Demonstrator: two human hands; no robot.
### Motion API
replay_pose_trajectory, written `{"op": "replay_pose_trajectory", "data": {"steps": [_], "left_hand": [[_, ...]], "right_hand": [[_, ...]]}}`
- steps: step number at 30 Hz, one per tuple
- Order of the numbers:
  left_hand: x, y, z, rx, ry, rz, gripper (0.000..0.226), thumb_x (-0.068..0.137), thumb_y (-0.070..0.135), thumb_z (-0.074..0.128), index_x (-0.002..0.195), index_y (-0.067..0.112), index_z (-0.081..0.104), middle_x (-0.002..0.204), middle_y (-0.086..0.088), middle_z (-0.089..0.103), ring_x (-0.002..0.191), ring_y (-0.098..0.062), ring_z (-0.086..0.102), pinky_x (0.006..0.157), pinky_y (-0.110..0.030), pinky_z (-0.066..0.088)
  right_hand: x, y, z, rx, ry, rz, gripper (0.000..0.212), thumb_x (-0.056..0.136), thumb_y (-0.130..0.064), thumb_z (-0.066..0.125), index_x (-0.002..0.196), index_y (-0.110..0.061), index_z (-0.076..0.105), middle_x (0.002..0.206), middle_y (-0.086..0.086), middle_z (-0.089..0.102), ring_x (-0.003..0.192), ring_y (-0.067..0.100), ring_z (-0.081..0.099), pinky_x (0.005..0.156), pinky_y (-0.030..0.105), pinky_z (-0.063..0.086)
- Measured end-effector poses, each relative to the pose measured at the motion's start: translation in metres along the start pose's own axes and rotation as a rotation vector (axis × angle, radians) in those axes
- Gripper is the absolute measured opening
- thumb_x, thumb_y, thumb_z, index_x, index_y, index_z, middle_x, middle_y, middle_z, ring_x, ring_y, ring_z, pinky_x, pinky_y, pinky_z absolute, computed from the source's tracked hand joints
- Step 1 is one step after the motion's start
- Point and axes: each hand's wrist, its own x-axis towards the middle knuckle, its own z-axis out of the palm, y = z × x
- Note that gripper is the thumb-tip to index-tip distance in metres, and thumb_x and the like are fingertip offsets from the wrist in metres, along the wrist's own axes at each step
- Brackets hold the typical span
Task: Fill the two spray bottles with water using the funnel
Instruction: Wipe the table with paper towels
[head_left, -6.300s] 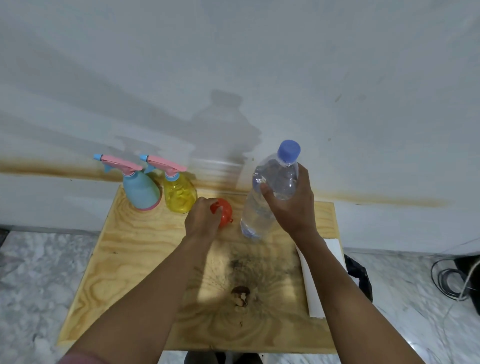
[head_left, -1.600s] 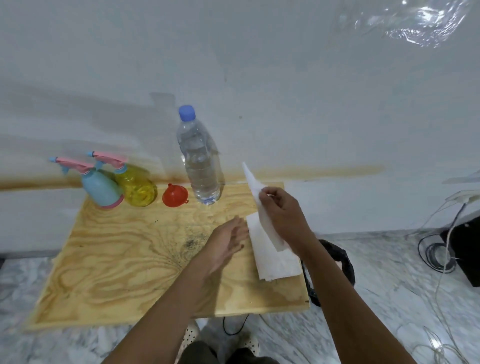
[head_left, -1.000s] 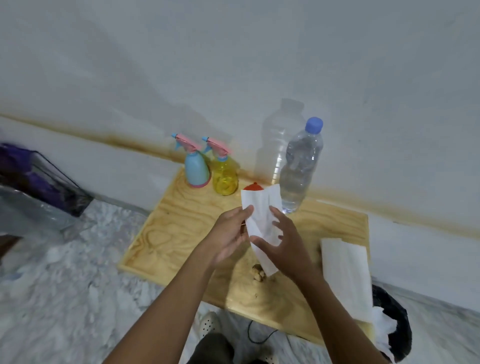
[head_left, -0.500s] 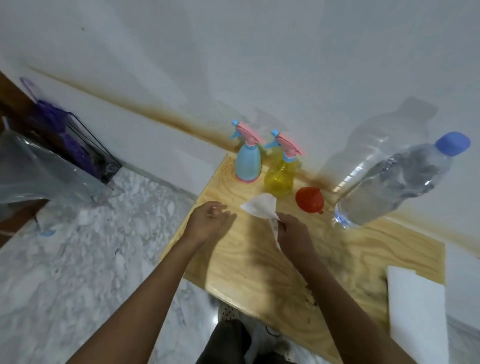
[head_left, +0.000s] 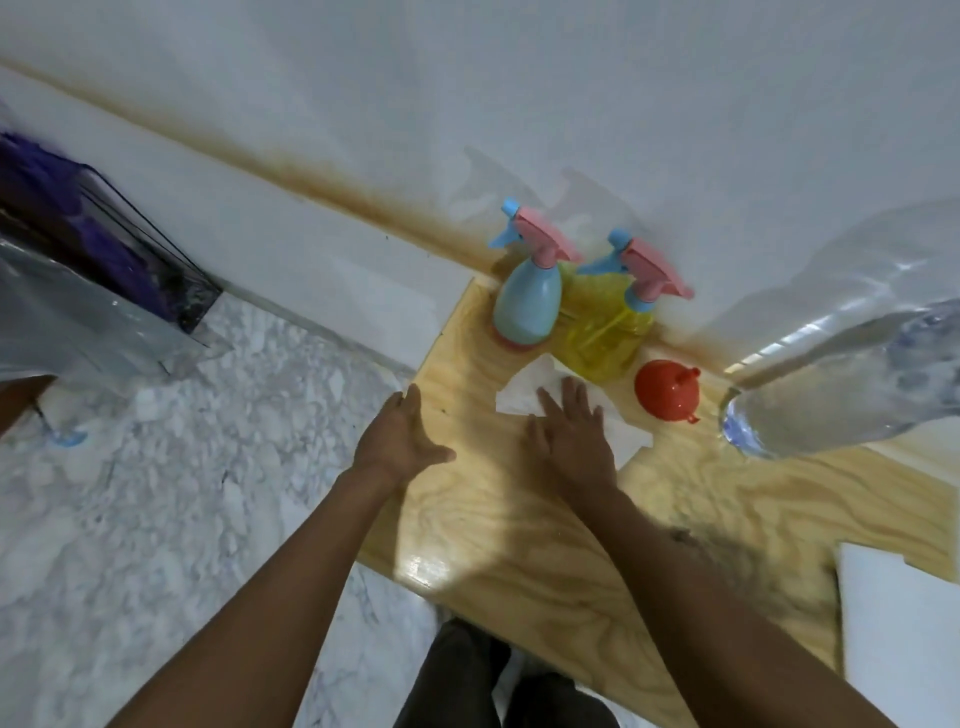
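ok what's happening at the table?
A person presses a paper towel flat on the table with the right hand, in front of the yellow spray bottle. The left hand lies open at the table's edge. The blue spray bottle, red funnel and water bottle are untouched; both sprayer heads are on, no filling yet.

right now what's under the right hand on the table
A white paper tissue, spread flat on the pale wooden table, under the open right hand. The hand hides the tissue's middle.
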Motion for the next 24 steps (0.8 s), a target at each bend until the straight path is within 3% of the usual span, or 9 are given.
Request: {"op": "replay_pose_trajectory", "data": {"steps": [2, 5, 7, 9, 11, 12, 15, 19, 24], "left_hand": [[0.0, -0.002, 0.001, -0.034, 0.01, 0.017, 0.115, 0.076, 0.042, 0.082, 0.159, 0.014, 0.008, 0.166, -0.011, 0.01, 0.152, -0.022, 0.017, 0.118, -0.032, 0.024], [0.001, -0.006, 0.002, -0.067, 0.001, 0.029, 0.116, 0.076, 0.038, 0.084, 0.159, 0.016, 0.007, 0.167, -0.007, 0.006, 0.153, -0.019, 0.012, 0.119, -0.031, 0.021], [0.001, -0.01, 0.0, -0.058, -0.018, 0.033, 0.118, 0.075, 0.037, 0.085, 0.159, 0.018, 0.005, 0.167, -0.004, 0.003, 0.153, -0.02, 0.009, 0.119, -0.034, 0.021], [0.002, -0.012, -0.001, -0.046, -0.041, 0.039, 0.119, 0.074, 0.036, 0.085, 0.159, 0.02, 0.004, 0.167, -0.002, 0.001, 0.154, -0.021, 0.008, 0.12, -0.037, 0.023], [0.002, -0.013, -0.003, -0.046, -0.051, 0.043, 0.119, 0.074, 0.034, 0.086, 0.159, 0.02, 0.004, 0.167, 0.0, -0.001, 0.154, -0.021, 0.008, 0.119, -0.037, 0.024], [0.002, -0.012, -0.003, -0.053, -0.051, 0.046, 0.119, 0.074, 0.033, 0.086, 0.159, 0.021, 0.004, 0.167, 0.0, -0.001, 0.154, -0.021, 0.007, 0.118, -0.037, 0.024], [0.001, -0.012, -0.003, -0.076, -0.046, 0.046, 0.12, 0.073, 0.031, 0.087, 0.159, 0.02, 0.003, 0.167, 0.0, 0.0, 0.153, -0.021, 0.009, 0.116, -0.034, 0.027], [0.001, -0.013, -0.003, -0.105, -0.032, 0.024, 0.117, 0.073, 0.031, 0.087, 0.156, 0.015, 0.007, 0.163, -0.007, 0.022, 0.146, -0.024, 0.031, 0.096, -0.023, 0.033], [-0.001, -0.011, -0.004, -0.093, -0.032, 0.026, 0.117, 0.074, 0.031, 0.086, 0.157, 0.015, 0.005, 0.166, -0.006, 0.013, 0.148, -0.023, 0.028, 0.102, -0.024, 0.032]], "right_hand": [[0.006, -0.005, 0.007, 0.018, 0.024, -0.028, 0.082, 0.09, -0.058, 0.008, 0.155, -0.015, 0.035, 0.166, 0.017, 0.02, 0.155, 0.033, 0.009, 0.123, 0.053, 0.006], [0.017, -0.022, 0.006, 0.007, -0.053, -0.092, 0.061, 0.103, -0.042, 0.025, 0.155, -0.011, 0.033, 0.165, 0.015, 0.023, 0.155, 0.032, 0.013, 0.124, 0.052, 0.008], [0.028, -0.035, 0.009, -0.018, -0.027, -0.156, 0.046, 0.1, -0.012, 0.043, 0.145, -0.001, 0.048, 0.154, 0.024, 0.042, 0.144, 0.039, 0.04, 0.116, 0.055, 0.032], [0.043, -0.042, 0.018, 0.013, -0.082, -0.196, 0.044, 0.087, -0.001, 0.043, 0.125, 0.005, 0.064, 0.131, 0.029, 0.063, 0.118, 0.043, 0.064, 0.091, 0.056, 0.054], [0.049, -0.053, 0.022, 0.026, -0.091, -0.223, 0.049, 0.092, 0.003, 0.033, 0.138, 0.008, 0.052, 0.144, 0.028, 0.051, 0.133, 0.041, 0.053, 0.108, 0.049, 0.043], [0.051, -0.055, 0.023, -0.031, -0.038, -0.271, 0.052, 0.098, 0.005, 0.029, 0.149, 0.004, 0.036, 0.158, 0.024, 0.034, 0.147, 0.036, 0.034, 0.121, 0.042, 0.023], [0.058, -0.055, 0.031, -0.037, -0.09, -0.303, 0.056, 0.106, 0.005, 0.023, 0.159, -0.01, 0.012, 0.168, 0.011, 0.005, 0.156, 0.026, 0.0, 0.122, 0.03, -0.008], [0.063, -0.051, 0.035, -0.018, -0.154, -0.366, 0.055, 0.106, 0.004, 0.023, 0.158, -0.009, 0.01, 0.168, 0.012, -0.001, 0.156, 0.026, -0.003, 0.122, 0.03, -0.011], [0.052, -0.046, 0.034, 0.036, -0.293, -0.483, 0.059, 0.101, 0.008, 0.032, 0.157, -0.01, 0.024, 0.167, 0.012, 0.01, 0.156, 0.027, 0.006, 0.126, 0.035, 0.006]]}}
